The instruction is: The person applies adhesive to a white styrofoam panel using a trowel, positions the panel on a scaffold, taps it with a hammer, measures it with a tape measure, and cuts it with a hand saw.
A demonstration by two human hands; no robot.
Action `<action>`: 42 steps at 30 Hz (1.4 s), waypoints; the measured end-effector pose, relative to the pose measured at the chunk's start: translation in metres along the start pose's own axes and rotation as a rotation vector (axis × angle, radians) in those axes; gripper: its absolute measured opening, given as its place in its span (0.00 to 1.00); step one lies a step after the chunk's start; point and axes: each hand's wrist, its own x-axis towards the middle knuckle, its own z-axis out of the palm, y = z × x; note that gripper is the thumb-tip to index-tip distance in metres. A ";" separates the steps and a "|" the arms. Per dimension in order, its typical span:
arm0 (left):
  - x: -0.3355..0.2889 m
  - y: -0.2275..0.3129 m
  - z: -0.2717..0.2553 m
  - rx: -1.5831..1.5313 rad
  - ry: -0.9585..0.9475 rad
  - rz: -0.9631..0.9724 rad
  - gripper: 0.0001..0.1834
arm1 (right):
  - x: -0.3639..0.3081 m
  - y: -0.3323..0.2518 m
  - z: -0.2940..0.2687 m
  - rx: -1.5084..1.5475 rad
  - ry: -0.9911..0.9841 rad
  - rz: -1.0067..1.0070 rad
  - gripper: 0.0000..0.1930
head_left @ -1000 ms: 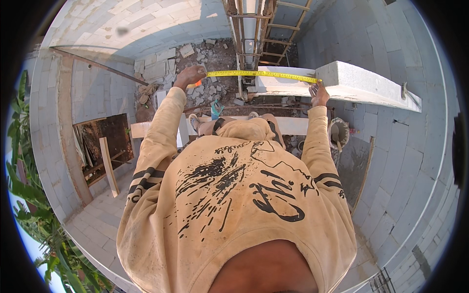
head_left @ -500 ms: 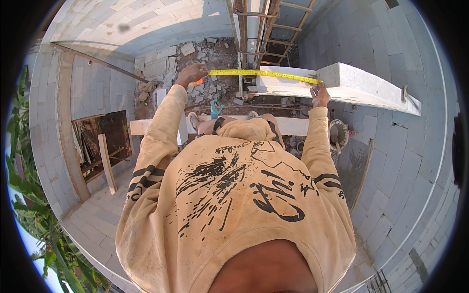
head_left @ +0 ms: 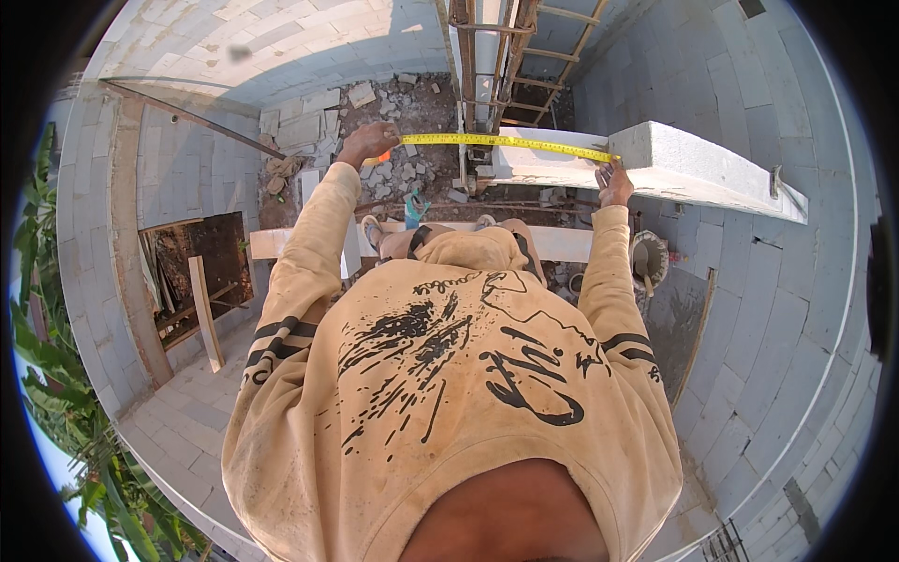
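From where I stand, the yellow tape measure (head_left: 449, 139) runs level across the gap, out over the broken rubble (head_left: 412, 175), past the upright post and above the low white block (head_left: 524, 169), to the corner of the taller white block (head_left: 693, 161). The person's left hand (head_left: 368, 142) is curled round the far-left end, fingers wrapped with little space inside them, and a bit of orange under the palm looks like the case. The right hand (head_left: 613, 181) has the other end pinched at the tips, right by the block's corner; whether the end hook actually touches the block I can't tell from here.

I'd judge the tape light and springy, probably thin metal: stiff enough to span when pulled taut, but likely to buckle if pushed or twisted, and it could snap back if the end slips. The case is the firm place for one hand, the very end for the other, with fingers off the thin edges. It doesn't look especially slippery, and a sharp crease would be its weak point.

As for writing, the tape carries dark markings, too small to read. The tan sweatshirt (head_left: 449, 393) has large black brush-style lettering and splatters. Any label on the case is under the hand.
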 end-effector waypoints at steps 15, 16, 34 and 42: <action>0.013 -0.014 0.009 -0.028 -0.020 0.057 0.25 | 0.001 0.002 0.001 0.012 -0.022 0.002 0.18; 0.011 -0.009 0.007 -0.024 -0.017 0.060 0.25 | 0.001 0.001 0.001 0.015 -0.013 0.001 0.18; -0.007 0.005 -0.003 -0.061 0.042 0.073 0.21 | -0.003 -0.001 0.000 0.034 0.003 0.001 0.16; 0.001 -0.002 -0.001 -0.037 0.000 0.038 0.25 | -0.001 -0.001 0.002 0.024 0.010 0.005 0.15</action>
